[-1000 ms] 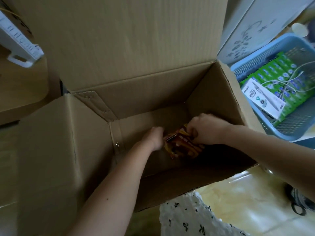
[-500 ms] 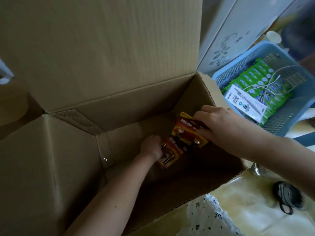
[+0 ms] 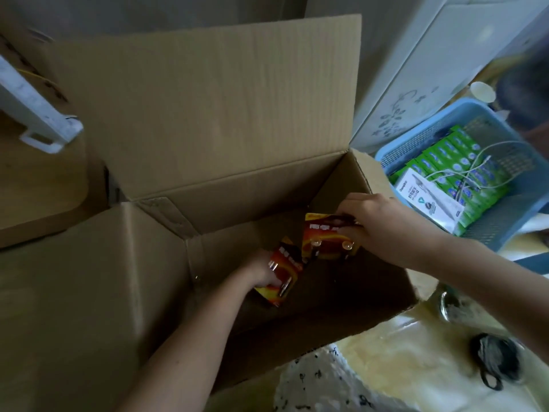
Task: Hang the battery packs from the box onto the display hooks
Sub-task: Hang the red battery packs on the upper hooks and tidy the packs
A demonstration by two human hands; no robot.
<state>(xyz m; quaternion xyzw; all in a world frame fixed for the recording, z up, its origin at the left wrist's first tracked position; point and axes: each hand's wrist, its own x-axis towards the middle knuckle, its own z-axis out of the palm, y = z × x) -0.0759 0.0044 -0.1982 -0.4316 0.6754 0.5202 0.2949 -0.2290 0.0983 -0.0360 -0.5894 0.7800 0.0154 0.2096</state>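
A large open cardboard box (image 3: 208,185) fills the middle of the view, flaps spread wide. Both my hands are inside it. My right hand (image 3: 374,224) pinches the top edge of a red and yellow battery pack (image 3: 325,242), held near the box's right wall. Lower and to the left, my left hand (image 3: 261,270) grips a second red and yellow battery pack (image 3: 282,275), tilted, deeper in the box. The box floor below them is dark. No display hooks are in view.
A blue plastic basket (image 3: 505,215) at the right holds green packets, a white boxed item (image 3: 427,200) and white cables. A white cabinet stands behind it. A wooden surface (image 3: 38,185) lies at the left. A dark shoe (image 3: 496,361) sits on the pale tiled floor.
My right hand has lifted its battery pack up toward the box's right rim. My left hand has taken hold of a second pack and raised it a little.
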